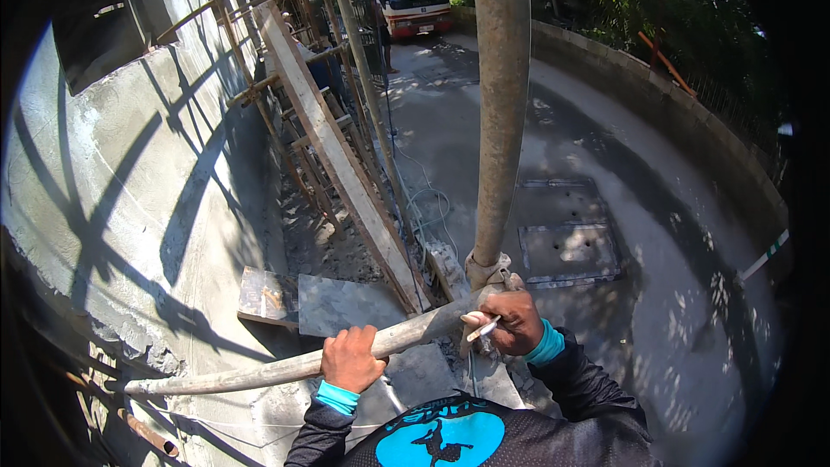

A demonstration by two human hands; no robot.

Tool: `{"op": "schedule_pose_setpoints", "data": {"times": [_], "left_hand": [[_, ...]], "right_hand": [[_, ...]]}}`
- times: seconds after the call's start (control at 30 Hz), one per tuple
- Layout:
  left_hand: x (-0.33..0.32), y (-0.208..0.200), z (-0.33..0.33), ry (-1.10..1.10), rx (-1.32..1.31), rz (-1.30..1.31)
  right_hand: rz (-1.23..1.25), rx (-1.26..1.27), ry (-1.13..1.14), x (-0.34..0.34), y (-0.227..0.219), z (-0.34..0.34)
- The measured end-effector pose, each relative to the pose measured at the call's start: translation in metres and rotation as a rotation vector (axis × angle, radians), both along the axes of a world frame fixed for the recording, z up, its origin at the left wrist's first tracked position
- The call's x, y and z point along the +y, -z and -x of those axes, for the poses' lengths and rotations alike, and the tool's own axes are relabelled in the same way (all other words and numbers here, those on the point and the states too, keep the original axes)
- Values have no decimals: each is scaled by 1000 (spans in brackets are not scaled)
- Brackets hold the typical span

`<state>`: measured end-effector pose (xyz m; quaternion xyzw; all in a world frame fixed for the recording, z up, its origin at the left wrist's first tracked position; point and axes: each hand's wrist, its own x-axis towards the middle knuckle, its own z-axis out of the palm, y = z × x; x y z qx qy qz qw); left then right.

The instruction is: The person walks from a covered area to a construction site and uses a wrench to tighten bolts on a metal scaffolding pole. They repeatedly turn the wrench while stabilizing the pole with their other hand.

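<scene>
Low gray pole (285,369) in front of person, long axis going side to side, right end tipped a bit up and away, by foot of tall pole (501,104). Left hand (353,361) curled over low pole. Right hand (512,322) bent around small pale stick (484,329), near where poles meet. Gray road (553,151) beyond; rough wall (121,182) at left, striped with shadows; parked truck (415,7) far off.

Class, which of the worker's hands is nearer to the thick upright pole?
Right. The right hand is just below the lower end of the upright pole; the left hand is farther left, on the crosswise pole.
</scene>
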<state>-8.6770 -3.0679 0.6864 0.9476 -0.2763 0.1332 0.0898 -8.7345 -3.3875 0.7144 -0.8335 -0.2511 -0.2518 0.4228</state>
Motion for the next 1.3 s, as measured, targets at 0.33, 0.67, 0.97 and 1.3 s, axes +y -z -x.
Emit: {"op": "schedule_pose_setpoints", "data": {"times": [0.33,0.67,0.97,1.3], "left_hand": [[0,-1,0,-6,13,-21],[-1,-4,0,-12,37,-46],[-2,-4,1,20,-44,-42],[-2,-5,1,-6,-15,-27]], "right_hand": [[-1236,264,114,-32,-23,-13],[-1286,392,140,-53,-29,-27],[-808,148,92,-30,-42,-34],[-908,324,-49,-29,-32,-12]]}}
